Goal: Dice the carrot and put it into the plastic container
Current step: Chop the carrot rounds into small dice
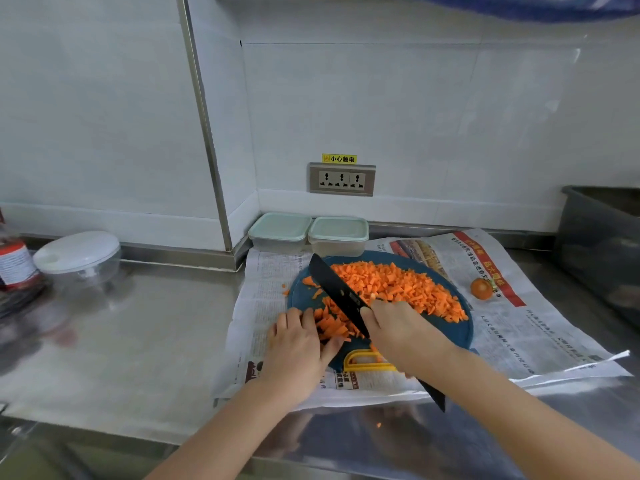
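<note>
Right hand (pixel 398 327) grips a black knife (pixel 332 285), blade angled across a round blue cutting board (pixel 297 297). Left hand (pixel 298 344), fingers curled, holds carrot strips (pixel 332 325) down beside the blade. Diced carrot (pixel 398 285) is piled on the board's far & right side. Two lidded plastic containers (pixel 280 232) sit just behind, at the wall. Newspaper (pixel 519 323) under the board covers the steel surface (pixel 138 323); a carrot end (pixel 481 288) lies on the paper, right.
</note>
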A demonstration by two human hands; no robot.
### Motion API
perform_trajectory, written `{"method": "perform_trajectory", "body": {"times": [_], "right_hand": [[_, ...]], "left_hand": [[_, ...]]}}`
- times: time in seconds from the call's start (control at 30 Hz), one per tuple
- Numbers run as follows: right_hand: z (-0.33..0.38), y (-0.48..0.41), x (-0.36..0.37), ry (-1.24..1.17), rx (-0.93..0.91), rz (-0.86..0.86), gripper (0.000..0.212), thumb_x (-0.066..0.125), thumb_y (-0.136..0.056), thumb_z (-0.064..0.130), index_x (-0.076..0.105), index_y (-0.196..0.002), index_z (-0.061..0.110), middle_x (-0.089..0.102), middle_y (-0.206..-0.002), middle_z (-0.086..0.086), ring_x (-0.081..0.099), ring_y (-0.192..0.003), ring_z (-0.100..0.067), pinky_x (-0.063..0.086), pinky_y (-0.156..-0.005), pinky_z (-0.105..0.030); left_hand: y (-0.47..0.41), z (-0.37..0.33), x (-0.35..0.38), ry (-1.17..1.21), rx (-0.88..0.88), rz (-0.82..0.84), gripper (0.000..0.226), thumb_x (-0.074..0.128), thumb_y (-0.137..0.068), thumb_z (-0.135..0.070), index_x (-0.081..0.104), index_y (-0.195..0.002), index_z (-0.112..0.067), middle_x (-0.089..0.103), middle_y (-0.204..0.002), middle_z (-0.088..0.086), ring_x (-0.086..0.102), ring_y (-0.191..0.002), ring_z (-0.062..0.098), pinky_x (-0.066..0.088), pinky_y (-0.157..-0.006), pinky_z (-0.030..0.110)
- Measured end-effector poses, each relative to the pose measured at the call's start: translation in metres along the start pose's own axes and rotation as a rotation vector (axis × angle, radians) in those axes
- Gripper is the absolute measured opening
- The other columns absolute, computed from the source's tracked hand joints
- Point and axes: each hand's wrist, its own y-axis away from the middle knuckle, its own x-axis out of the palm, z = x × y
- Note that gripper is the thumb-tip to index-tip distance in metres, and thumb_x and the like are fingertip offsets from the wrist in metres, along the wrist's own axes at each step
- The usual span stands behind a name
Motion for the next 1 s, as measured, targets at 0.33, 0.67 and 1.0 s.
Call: {"method": "perform_trajectory", "body": {"times": [0.33,0.67,1.0], "right_hand": [[0.004,0.010,0.026,0.098,0.018,-0.036,0.029,0.026,-0.105,0.033,0.041,-0.086,0.016,0.038,-0.066,0.004,0.040,-0.057,-0.014,0.024,-0.046,-0.023],[0.013,-0.003,0.027,0.200,-0.006,0.043,0.025,0.037,-0.100,0.012,0.043,-0.076,0.013,0.032,-0.068,0.003,0.035,-0.056,-0.012,0.023,-0.046,-0.023],[0.022,-0.036,0.034,0.040,0.027,0.037,0.028,0.033,-0.101,0.014,0.057,-0.111,0.004,0.049,-0.081,-0.004,0.057,-0.088,-0.029,0.037,-0.057,-0.029]], "left_hand": [[0.008,-0.009,-0.004,-0.075,-0.008,-0.013,0.047,0.026,-0.101,-0.046,0.046,-0.133,-0.019,0.046,-0.122,0.003,0.040,-0.115,0.022,0.030,-0.099,0.034],[0.002,-0.013,-0.006,-0.063,-0.003,0.014,0.037,0.026,-0.103,-0.032,0.049,-0.127,-0.014,0.043,-0.123,0.007,0.036,-0.116,0.024,0.028,-0.098,0.035],[0.001,-0.006,-0.001,0.026,0.033,0.007,0.040,0.030,-0.102,-0.036,0.043,-0.134,-0.017,0.042,-0.125,0.005,0.038,-0.116,0.023,0.031,-0.098,0.033]]}}
